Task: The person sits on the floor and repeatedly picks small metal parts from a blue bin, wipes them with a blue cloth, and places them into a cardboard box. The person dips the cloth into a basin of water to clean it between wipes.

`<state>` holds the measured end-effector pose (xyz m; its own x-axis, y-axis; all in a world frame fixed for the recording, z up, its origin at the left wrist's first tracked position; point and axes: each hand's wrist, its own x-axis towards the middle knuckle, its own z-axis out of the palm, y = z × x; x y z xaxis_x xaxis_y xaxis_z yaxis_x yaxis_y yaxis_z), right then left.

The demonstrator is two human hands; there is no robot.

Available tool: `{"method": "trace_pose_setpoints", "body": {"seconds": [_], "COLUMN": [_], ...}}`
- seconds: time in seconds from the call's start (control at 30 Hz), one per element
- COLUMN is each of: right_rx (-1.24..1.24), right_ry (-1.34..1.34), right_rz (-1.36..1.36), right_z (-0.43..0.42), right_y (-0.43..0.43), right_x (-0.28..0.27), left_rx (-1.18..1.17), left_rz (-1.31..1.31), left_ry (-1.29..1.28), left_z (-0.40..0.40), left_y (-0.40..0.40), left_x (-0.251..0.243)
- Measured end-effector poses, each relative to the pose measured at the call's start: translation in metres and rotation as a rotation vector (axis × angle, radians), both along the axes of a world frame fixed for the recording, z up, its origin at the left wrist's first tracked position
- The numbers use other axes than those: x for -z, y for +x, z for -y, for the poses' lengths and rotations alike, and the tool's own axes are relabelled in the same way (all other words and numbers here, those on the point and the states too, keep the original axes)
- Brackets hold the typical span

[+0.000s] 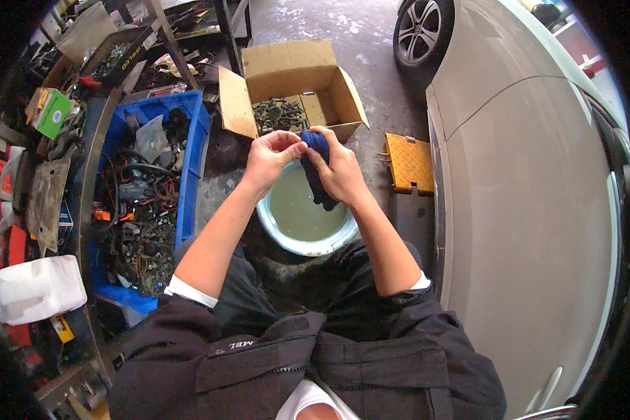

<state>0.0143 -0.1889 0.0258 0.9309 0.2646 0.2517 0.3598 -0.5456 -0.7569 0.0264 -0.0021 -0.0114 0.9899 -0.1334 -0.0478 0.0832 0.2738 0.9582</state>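
My right hand (341,167) grips a bunched dark blue cloth (316,144), whose darker end hangs over a round pale bucket (315,248). Cloudy greenish liquid (299,210) fills the lower part of that bucket, which stands on the floor between my knees. Against the cloth's left side, my left hand (269,159) has its thumb and forefinger drawn together at my right thumb. Whether anything small sits between those left fingers is hidden. Just beyond both hands, an open cardboard box (289,65) holds several dark metal bolts (281,113).
To the left, a blue plastic crate (193,157) is heaped with wires and used parts beside a metal-edged shelf (92,157). A roll of white paper (39,290) sits nearer. On the right stand a silver car (525,199) and a yellow tread-plate ramp (410,164).
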Motion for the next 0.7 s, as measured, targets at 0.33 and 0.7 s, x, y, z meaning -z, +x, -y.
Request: {"method": "trace_pose_setpoints", "body": {"seconds": [0.33,0.7], "right_rx": [0.073,0.063], "right_ry": [0.281,-0.185], "right_rz": [-0.006,0.071], "right_z": [0.017,-0.003], "right_y": [0.011,0.002], "right_x": [-0.009,-0.001], "left_rx": [-0.005,-0.049], "left_rz": [0.108,0.05], "left_ry": [0.083,0.238], "left_z": [-0.005,0.008], "left_y": [0.004,-0.011], "left_x": [-0.004,-0.003]}}
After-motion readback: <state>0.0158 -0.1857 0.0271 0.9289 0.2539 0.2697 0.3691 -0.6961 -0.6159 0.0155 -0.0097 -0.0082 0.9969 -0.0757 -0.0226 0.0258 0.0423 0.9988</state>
